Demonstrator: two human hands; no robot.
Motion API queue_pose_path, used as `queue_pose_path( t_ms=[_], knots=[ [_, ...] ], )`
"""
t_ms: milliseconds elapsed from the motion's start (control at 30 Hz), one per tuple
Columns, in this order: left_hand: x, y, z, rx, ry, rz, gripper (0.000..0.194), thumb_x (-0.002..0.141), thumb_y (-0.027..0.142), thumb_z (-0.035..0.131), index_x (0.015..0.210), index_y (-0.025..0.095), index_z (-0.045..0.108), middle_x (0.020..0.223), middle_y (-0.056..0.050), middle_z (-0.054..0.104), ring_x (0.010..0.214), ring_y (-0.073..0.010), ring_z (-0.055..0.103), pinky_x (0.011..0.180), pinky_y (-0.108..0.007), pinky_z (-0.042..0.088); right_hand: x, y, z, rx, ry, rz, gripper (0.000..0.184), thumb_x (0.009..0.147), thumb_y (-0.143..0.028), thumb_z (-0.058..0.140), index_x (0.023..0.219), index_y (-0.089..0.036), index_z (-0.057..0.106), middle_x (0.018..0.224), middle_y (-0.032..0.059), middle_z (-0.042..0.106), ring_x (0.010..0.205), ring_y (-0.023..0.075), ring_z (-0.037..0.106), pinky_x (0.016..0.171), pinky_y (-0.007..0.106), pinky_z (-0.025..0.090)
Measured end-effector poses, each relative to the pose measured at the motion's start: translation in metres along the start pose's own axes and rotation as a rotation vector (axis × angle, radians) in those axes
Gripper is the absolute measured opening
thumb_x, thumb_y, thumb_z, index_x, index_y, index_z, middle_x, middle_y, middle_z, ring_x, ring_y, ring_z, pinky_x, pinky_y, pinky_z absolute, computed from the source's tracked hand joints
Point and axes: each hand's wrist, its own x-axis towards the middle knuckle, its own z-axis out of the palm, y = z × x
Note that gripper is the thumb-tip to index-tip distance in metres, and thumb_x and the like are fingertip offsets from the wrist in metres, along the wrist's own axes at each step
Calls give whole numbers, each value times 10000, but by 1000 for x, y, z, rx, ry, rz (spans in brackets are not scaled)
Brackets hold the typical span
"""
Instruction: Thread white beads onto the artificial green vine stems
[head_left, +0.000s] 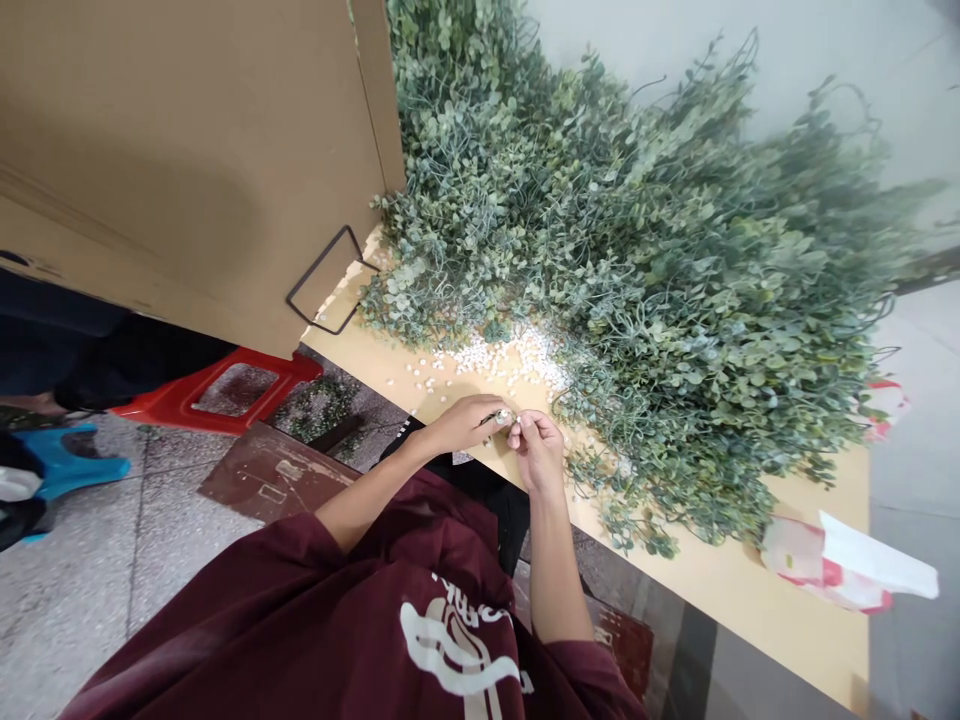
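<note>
My two hands meet over the near edge of the table, fingertips almost touching. In my left hand (466, 424), curled fingers hold a thin dark stem with a small white tip (504, 416). My right hand (538, 446) is closed in a pinch beside that tip, around what looks like a small white piece (516, 428); the fingers partly hide it. Just beyond lie many loose small white pieces (487, 358), scattered in a bright patch. A large heap of green leafy artificial sprays (645, 270) rises behind them.
The pale yellow tabletop (802, 640) carries the heap. At left stands a big brown board (172, 160), with a black wire frame (289, 298) by its corner. A red stool (247, 390) and a blue stool (79, 460) are on the floor. A red-and-white plastic bag (802, 560) lies at right.
</note>
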Motion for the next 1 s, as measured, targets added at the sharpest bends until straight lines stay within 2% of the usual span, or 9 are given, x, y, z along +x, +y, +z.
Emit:
queue_pose_path(
  t_ms=[133, 300, 467, 633, 800, 900, 1000],
  knots=[
    [6, 2, -3, -74, -8, -53, 373, 987, 403, 373, 878, 147, 621, 863, -56, 623, 802, -156, 579, 751, -246, 429, 8, -2, 4, -20, 2, -17, 257, 757, -417, 723, 755, -197, 591, 616, -33, 546, 494, 76, 442, 510, 223, 385],
    [23, 2, -6, -134, 39, -78, 329, 975, 374, 401, 869, 144, 610, 857, -44, 617, 809, -153, 579, 761, -244, 427, 25, -5, 9, -18, 49, -109, 280, 765, -419, 708, 719, -193, 550, 616, -45, 521, 478, 58, 409, 500, 205, 366],
    [33, -2, -5, -101, 49, -92, 327, 975, 346, 384, 827, 145, 596, 816, -32, 602, 764, -142, 556, 733, -239, 416, 36, -6, 9, -55, 48, -147, 281, 768, -425, 701, 732, -193, 547, 606, -51, 510, 481, 62, 410, 505, 207, 366],
    [35, -5, -3, -52, 50, -111, 355, 976, 376, 362, 785, 152, 560, 763, -25, 563, 722, -140, 522, 702, -243, 405, 36, -1, 8, -103, 90, -199, 277, 787, -441, 677, 758, -192, 559, 620, -44, 526, 491, 71, 432, 515, 213, 382],
    [34, -5, -3, -114, 107, -108, 335, 979, 376, 365, 797, 156, 540, 753, -24, 565, 717, -144, 530, 702, -254, 412, 29, 3, 13, -253, 143, -301, 251, 843, -432, 607, 903, -194, 659, 693, -14, 588, 560, 104, 501, 577, 243, 432],
    [33, -3, -4, -183, 187, -132, 325, 979, 389, 375, 829, 154, 542, 761, -22, 577, 723, -142, 546, 711, -254, 422, 25, 2, 16, -330, 93, -316, 323, 870, -437, 562, 1057, -201, 677, 731, 3, 624, 627, 131, 544, 663, 277, 474],
    [32, -1, -5, -201, 248, -151, 318, 976, 405, 386, 869, 154, 551, 801, -22, 597, 758, -146, 565, 733, -256, 423, 25, -4, 14, -349, 74, -331, 381, 889, -431, 525, 1184, -213, 629, 841, 27, 654, 694, 144, 583, 717, 296, 493]
  ],
)
